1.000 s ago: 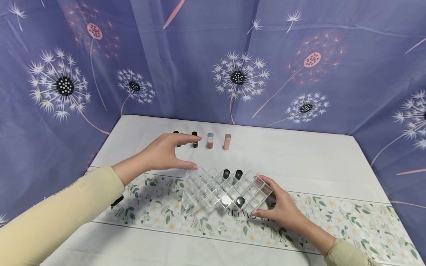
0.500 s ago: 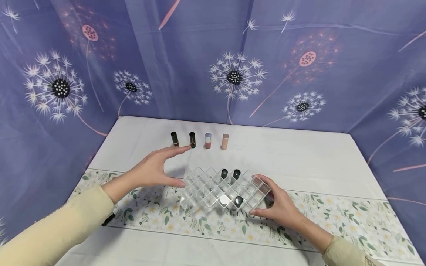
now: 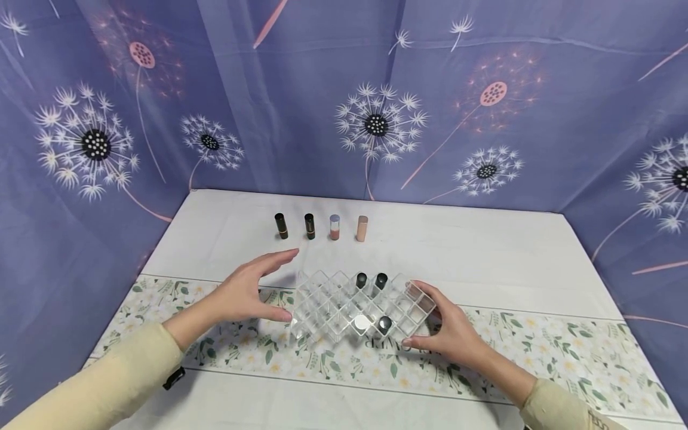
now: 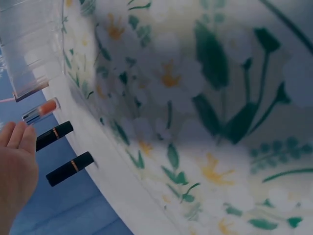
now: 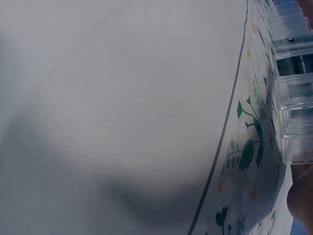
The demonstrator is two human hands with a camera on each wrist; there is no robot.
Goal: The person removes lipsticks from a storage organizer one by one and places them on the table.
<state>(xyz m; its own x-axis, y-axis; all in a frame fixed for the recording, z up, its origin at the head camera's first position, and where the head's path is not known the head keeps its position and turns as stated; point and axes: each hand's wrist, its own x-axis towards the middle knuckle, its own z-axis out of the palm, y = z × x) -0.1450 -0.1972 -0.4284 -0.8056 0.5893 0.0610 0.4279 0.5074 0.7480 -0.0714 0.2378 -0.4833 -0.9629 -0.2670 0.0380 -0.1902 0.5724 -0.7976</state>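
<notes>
A clear acrylic lipstick organizer (image 3: 322, 307) with diamond-shaped slots stands on the floral band of the cloth. In it are black-capped tubes (image 3: 381, 280) and a white-capped one (image 3: 362, 323). My right hand (image 3: 454, 334) grips the organizer's right end, thumb at the front and fingers behind. The right wrist view catches the organizer's side (image 5: 298, 117) and part of that hand (image 5: 302, 200). My left hand (image 3: 247, 292) is spread by the left end, holding nothing. Its thumb tip is at the organizer's edge; whether they touch I cannot tell.
Behind the organizer stand a row of lipsticks: two black ones (image 3: 310, 226), a clear one with pink base (image 3: 335, 227) and a rose-gold one (image 3: 362, 229). A patterned purple curtain (image 3: 301, 119) hangs behind the white tablecloth (image 3: 457, 251). A black object (image 3: 174, 378) shows beneath my left sleeve.
My left hand has come down and left from in front of the black lipsticks to the organizer's left end. My right hand keeps its grip, and the organizer stays in place.
</notes>
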